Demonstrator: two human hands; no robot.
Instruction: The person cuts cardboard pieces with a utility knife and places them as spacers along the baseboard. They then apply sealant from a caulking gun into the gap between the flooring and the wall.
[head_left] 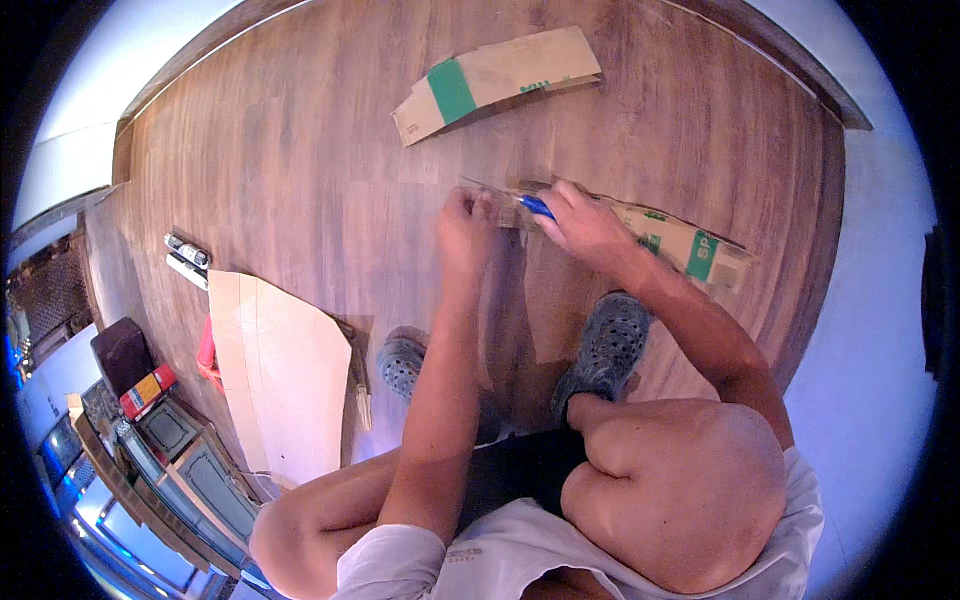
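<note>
Cardboard [275, 370], one large pale sheet, lies on the wood-look floor [330, 130] at the left. Next comes the left hand [467, 230], blurred, its fingers curled in together; I cannot tell whether they pinch anything. Farther out, a loose strip with a green band [510, 85] lies well apart from both hands. The blue-handled tool [537, 207] follows, a thin dark length running from it toward the left hand; the right hand [580, 225] has its fingers clamped round that handle. Rightmost is the printed cardboard strip [685, 245], reaching from beneath the right hand out past the right clog [612, 340]. It should be light, fairly stiff along its length yet ready to bend at creases, and hardly slippery; a flat pinch near an end, clear of the thin dark length, seems the best hold.
</note>
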